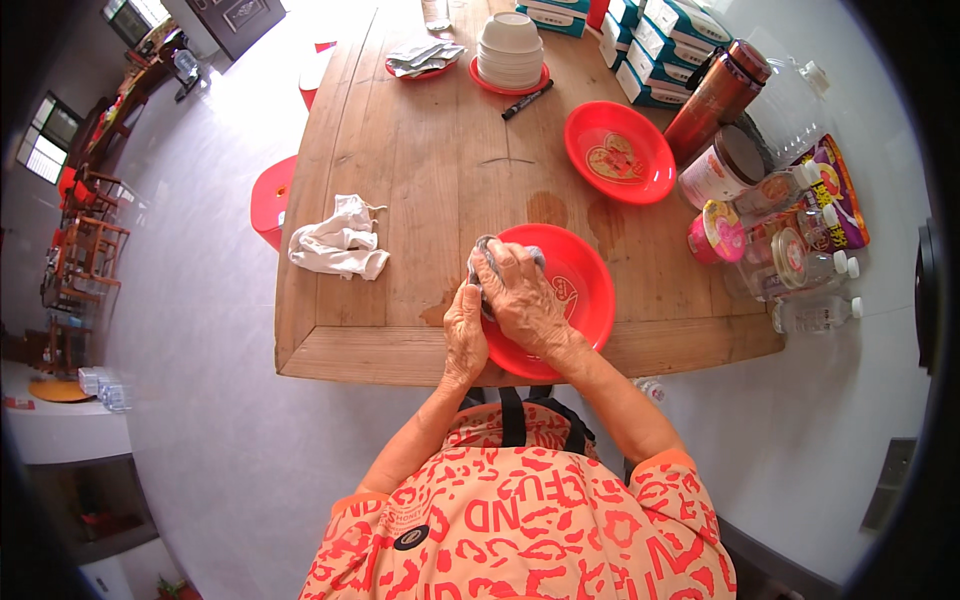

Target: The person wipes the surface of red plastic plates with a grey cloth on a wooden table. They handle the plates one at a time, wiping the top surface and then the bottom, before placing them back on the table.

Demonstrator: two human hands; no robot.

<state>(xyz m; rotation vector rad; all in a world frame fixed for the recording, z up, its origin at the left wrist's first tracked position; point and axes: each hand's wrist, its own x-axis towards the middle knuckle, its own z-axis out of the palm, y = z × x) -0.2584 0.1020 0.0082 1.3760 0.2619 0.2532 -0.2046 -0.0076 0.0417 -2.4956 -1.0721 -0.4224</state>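
Note:
A round red plate [592, 290] with a gold heart print lies at the table's near edge. My left hand [464, 335] closes on its left rim, thumb up along the side. Over the plate's upper left my right hand [525, 298] bunches a grey cloth [484, 262] and presses it against the rim; the fingers cover much of the cloth. A second red plate [655, 170] with a similar print sits farther back to the right. Crumpled white fabric [335, 245], perhaps gloves, lies to the left.
Behind are stacked white bowls [510, 62] on a red dish, a black marker [527, 101], packets on another red dish [422, 72], and tissue boxes [660, 55]. A copper-coloured flask [715, 100], jars and several clear bottles [815, 315] crowd the right edge. A red stool [270, 200] stands left.

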